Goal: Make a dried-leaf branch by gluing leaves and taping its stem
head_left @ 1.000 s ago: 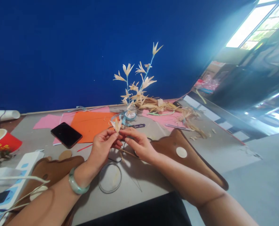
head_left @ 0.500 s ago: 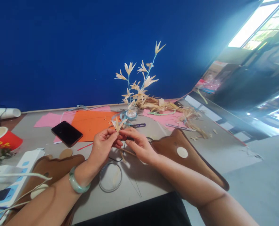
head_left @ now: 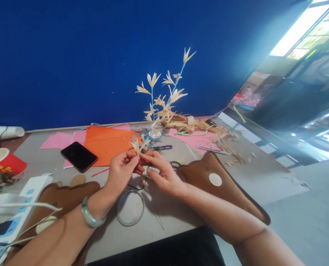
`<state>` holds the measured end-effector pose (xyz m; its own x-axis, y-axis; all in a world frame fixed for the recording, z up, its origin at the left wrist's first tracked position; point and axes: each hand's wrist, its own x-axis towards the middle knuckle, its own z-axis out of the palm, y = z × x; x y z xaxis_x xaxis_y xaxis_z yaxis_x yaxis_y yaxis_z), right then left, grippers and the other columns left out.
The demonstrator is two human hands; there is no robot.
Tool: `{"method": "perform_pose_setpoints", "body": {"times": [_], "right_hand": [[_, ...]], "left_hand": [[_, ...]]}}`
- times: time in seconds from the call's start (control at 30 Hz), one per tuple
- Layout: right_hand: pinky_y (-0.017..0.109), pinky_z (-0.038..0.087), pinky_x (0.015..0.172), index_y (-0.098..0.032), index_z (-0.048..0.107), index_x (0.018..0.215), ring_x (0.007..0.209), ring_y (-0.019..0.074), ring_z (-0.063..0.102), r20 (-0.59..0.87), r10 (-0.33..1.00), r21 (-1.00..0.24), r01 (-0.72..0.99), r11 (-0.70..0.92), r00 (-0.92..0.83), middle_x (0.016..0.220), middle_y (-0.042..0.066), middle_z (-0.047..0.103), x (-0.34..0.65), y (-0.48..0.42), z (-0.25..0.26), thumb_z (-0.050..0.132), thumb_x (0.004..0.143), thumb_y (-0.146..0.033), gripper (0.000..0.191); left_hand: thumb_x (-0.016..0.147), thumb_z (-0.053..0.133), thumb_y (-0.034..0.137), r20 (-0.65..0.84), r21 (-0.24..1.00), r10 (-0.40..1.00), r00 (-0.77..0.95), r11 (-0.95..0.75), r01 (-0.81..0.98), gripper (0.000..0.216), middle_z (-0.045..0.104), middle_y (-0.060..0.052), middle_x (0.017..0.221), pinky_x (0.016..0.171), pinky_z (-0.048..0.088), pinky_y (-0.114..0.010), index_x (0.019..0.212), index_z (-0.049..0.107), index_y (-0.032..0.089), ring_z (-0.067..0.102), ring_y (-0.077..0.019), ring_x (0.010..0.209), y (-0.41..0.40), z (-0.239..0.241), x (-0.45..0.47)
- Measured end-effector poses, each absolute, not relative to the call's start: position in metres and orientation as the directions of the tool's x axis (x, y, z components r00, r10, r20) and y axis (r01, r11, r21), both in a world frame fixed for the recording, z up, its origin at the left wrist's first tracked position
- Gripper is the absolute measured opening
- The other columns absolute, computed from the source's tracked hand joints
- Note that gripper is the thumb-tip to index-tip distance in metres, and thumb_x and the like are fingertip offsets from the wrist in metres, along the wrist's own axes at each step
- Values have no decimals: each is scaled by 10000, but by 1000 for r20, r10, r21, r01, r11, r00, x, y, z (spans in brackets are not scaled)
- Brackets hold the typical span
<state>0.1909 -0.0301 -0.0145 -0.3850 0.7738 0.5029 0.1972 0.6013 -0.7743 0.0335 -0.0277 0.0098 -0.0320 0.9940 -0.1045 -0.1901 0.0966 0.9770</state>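
Observation:
My left hand [head_left: 123, 170] and my right hand [head_left: 161, 172] meet over the grey table, both pinching a small straw flower [head_left: 138, 146] at its base. A thin straw stem runs down from the flower under my right hand. My left wrist wears a pale green bangle [head_left: 90, 217]. Behind the hands stands a tall branch of straw flowers [head_left: 166, 96] on blue stems, set in a roll of blue tape [head_left: 154, 136].
A black phone [head_left: 79, 156] lies on orange paper [head_left: 106, 144] and pink paper. A clear round lid [head_left: 130, 207] sits below my hands. Brown leather pieces [head_left: 225, 184] flank me. A red cup [head_left: 3, 164] stands far left. Loose straw [head_left: 206, 130] is heaped at the back right.
My right hand has dropped slightly and its fingers have shifted on the flower's stem. The flower and my left hand stay almost in place.

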Motion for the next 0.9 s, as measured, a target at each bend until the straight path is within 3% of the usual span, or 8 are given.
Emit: {"method": "perform_pose_setpoints", "body": {"times": [0.9], "right_hand": [[438,431,996,-219,527,1335,1110,218,518,510,745,-760,181,625,-429,1136,97,528,191,-31,-16,457,801,-52,564]], "left_hand": [[676,699,248,-52,991,997,-55,44,-130,147,654,-2,513,449,495,-187,654,608,135,601,-105,431,-29,12,34]]}}
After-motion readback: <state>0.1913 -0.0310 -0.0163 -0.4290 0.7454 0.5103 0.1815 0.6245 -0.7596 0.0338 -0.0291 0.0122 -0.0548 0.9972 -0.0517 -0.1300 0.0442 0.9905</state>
